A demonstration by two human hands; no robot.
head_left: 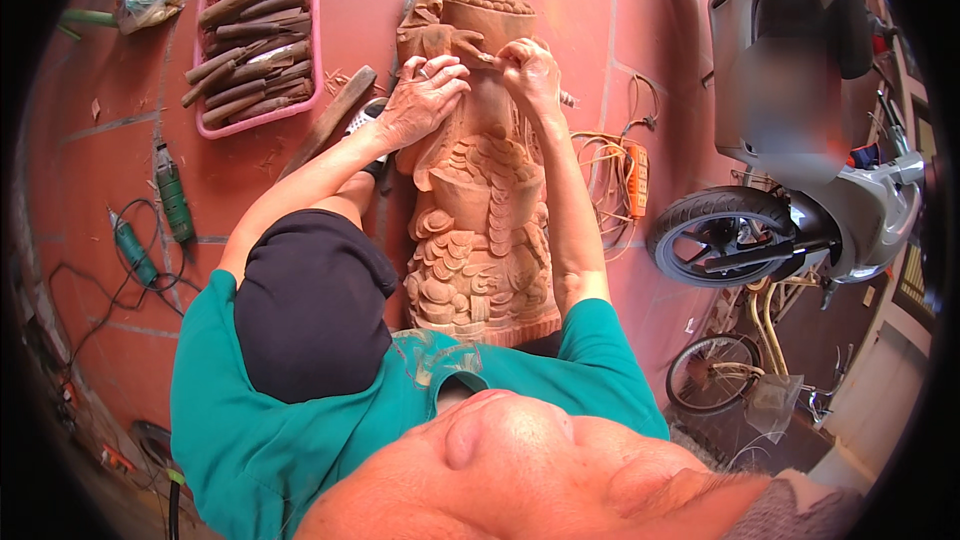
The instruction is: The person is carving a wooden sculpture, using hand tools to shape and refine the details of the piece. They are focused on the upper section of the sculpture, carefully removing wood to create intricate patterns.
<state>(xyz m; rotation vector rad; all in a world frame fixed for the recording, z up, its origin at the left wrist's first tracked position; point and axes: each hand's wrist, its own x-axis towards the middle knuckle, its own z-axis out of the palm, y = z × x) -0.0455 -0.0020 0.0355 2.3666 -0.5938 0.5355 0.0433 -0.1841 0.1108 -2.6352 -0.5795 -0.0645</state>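
Note:
A carved wooden statue (490, 175) of a bearded figure lies on its back along the floor, its head away from me and its base by my lap. My left hand (425, 102) rests on the statue's left edge below the carved hand, fingers stretched out and slightly bent. On the chest's right side, my right hand (531, 75) is closed, thumb and fingertips pinched together against the wood. A small pale bit shows by those fingertips, too small to name. Carved coins and round lumps cover the statue's lower half.
A pink tray (318, 50) of wood-handled carving tools stands at far left, with a wooden mallet-like stick (330, 120) nearby. Two green power tools (173, 195) with cords lie left. An orange power strip (637, 180) with tangled cable lies right, before a motorbike (725, 235) and a bicycle (715, 370).

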